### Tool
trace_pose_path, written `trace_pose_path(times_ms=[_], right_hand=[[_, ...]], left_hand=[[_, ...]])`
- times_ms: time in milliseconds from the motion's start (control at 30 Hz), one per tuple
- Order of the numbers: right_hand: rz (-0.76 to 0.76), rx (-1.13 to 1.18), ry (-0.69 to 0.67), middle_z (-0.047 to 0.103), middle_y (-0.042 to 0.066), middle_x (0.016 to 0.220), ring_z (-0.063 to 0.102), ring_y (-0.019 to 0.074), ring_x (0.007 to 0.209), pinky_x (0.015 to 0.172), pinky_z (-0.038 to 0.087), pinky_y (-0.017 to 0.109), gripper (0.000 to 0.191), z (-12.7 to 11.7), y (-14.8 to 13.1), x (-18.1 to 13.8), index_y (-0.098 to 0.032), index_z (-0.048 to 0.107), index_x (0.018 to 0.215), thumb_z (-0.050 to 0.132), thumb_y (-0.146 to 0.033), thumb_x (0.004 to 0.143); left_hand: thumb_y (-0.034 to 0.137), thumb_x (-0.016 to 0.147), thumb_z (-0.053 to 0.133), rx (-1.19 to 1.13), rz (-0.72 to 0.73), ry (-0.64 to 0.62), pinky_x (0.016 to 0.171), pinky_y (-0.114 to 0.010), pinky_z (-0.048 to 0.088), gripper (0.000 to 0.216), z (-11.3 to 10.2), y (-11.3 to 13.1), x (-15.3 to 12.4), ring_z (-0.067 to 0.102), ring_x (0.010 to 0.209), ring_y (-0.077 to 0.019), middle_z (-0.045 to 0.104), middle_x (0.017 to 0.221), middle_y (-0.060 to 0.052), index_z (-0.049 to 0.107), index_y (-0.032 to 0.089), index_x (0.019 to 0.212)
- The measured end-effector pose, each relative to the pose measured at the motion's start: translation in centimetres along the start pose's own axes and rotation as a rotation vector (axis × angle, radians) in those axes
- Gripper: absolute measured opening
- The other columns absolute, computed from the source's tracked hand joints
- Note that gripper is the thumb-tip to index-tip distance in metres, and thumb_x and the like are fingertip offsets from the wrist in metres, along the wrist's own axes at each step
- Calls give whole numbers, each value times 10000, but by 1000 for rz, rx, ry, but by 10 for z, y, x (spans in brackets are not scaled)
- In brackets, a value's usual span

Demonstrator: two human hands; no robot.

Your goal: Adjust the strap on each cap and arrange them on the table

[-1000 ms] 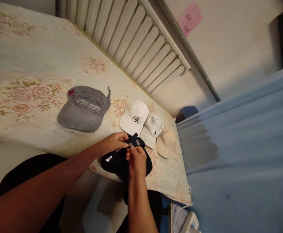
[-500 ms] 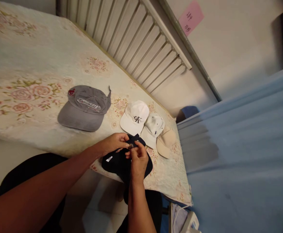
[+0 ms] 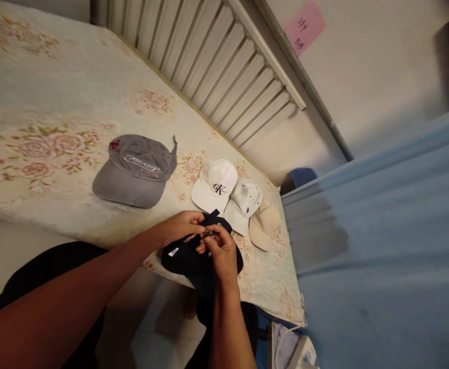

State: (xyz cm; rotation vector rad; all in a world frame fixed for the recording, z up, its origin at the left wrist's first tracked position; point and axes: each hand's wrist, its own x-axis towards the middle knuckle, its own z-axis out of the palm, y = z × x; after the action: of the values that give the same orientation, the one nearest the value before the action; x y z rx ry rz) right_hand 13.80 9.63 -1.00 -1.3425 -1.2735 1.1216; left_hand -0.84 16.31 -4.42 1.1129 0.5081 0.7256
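Note:
A dark navy cap [image 3: 184,259] with a small white tag lies at the near edge of the flowered bed [image 3: 36,102]. My left hand [image 3: 180,225] and my right hand [image 3: 221,252] both pinch its back strap, fingers closed around a small metal buckle [image 3: 208,233]. Just beyond my hands lie a white cap with black letters [image 3: 213,185], a second white cap [image 3: 243,202] and a beige cap [image 3: 263,223], overlapping in a row. Farther left on the bed a grey cap [image 3: 134,171] sits on its own.
A slatted white bed rail [image 3: 224,66] runs along the far side of the bed. A blue fabric surface [image 3: 382,246] fills the right. A pink note [image 3: 304,25] hangs on the wall. A white device with a cable [image 3: 297,348] lies on the floor at bottom right.
My right hand has shifted slightly forward over the strap and now covers the buckle that showed a second ago. The cap and my left hand stay in place.

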Motion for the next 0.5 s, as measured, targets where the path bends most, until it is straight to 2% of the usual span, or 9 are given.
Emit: trace_pose_path(times_ms=[167, 300, 500], right_hand=[[21, 95, -45, 687, -8, 697, 665, 149, 515, 506, 528, 241, 212, -4, 5, 3, -180, 596, 961, 650, -226, 761], [29, 177, -59, 690, -2, 659, 669, 174, 497, 491, 533, 265, 261, -7, 10, 5, -177, 561, 975, 668, -253, 749], [52, 256, -69, 675, -16, 614, 627, 139, 437, 458, 490, 225, 296, -10, 10, 8, -183, 546, 958, 696, -282, 722]], left_hand=[[391, 785, 566, -13, 17, 46, 414, -197, 271, 236, -1, -6, 2, 406, 436, -55, 572, 654, 32, 507, 166, 751], [454, 836, 511, -36, 36, 29, 402, -195, 255, 316, -2, -6, 1, 387, 428, -50, 564, 657, 17, 525, 152, 747], [468, 845, 504, -26, 48, -12, 405, -199, 273, 336, 0, 3, -4, 397, 430, -49, 581, 697, 8, 517, 151, 734]])
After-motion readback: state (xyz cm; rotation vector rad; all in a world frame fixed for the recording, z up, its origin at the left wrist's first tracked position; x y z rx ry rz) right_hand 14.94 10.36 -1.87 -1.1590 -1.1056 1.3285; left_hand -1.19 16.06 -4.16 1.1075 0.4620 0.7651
